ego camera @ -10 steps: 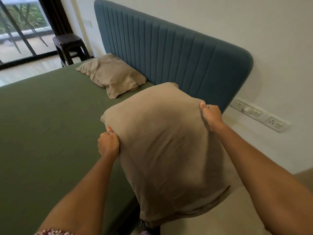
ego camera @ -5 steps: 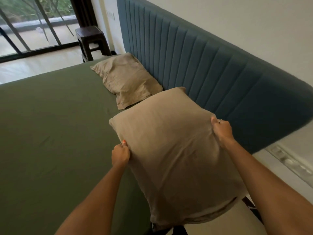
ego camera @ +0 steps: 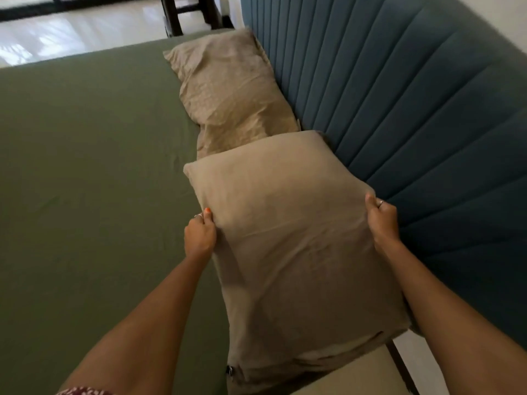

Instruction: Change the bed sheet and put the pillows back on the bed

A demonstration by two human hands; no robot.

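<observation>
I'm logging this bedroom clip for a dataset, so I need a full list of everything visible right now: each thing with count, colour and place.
held pillow: 1, beige, gripped at both side edges, near end hanging past the bed's edge
far pillow: 1, beige, wrinkled, lying on the sheet against the headboard
bed sheet: 1, olive green, spread over the mattress
headboard: 1, blue, vertically ribbed, along the right
stool: 1, dark, beyond the bed's far corner, only its legs in view
floor: light, glossy, beyond the bed
left hand: 1, pinches the held pillow's left edge
right hand: 1, grips the held pillow's right edge
</observation>
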